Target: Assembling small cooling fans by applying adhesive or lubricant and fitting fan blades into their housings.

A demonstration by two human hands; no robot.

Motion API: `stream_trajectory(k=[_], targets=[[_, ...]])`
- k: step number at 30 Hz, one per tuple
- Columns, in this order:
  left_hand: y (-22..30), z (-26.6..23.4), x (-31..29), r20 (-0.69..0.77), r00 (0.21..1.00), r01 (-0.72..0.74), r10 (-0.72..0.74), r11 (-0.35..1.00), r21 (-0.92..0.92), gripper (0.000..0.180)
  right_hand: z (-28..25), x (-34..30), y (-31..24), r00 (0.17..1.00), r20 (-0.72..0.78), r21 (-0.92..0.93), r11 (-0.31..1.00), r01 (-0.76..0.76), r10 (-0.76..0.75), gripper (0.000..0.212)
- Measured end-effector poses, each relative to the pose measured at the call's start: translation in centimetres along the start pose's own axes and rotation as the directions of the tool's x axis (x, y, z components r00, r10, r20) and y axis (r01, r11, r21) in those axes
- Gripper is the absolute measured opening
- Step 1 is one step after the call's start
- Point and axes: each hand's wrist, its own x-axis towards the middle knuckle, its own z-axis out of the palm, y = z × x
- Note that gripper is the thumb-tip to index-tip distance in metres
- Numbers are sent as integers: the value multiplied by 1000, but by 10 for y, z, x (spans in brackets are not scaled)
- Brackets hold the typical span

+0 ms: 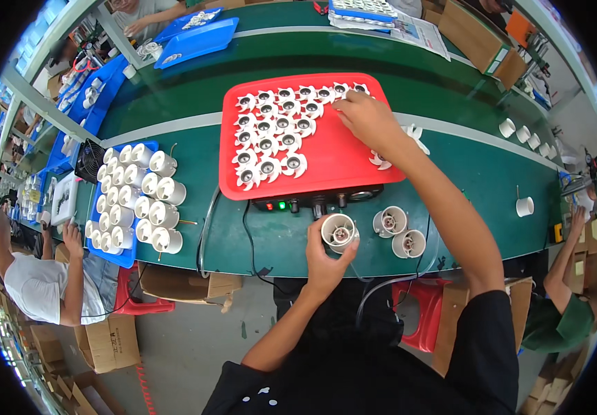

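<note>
My left hand (324, 266) grips a white cylindrical housing (340, 231) at the bench's near edge, its open end facing up with metal parts inside. Over the far right of a red tray (340, 155) is my right hand (371, 123), fingers bent down and together beside the white fan impellers (340, 90). Whatever its fingertips hold is hidden. Rows of these bladed impellers with dark round centres (265, 126) fill the tray's left and back. One more impeller (380, 160) lies partly behind my right forearm. Two similar housings (390, 221) stand right of my left hand.
A blue tray (129, 257) of white housings stands at left. Beneath the red tray sits a black box (319, 200) with lit buttons and cables. A single housing (525, 207) stands far right. Other people sit left and right; a red stool (423, 315) is below the bench.
</note>
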Motion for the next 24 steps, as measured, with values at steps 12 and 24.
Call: stream_trajectory(k=[12, 24], targets=[[10, -5, 1, 46, 999, 25, -28, 998, 63, 55, -7, -16, -8, 940, 175, -490, 802, 341, -293, 8], [47, -30, 0, 254, 962, 37, -104, 966, 256, 61, -80, -139, -81, 947, -100, 629, 757, -177, 305, 15]])
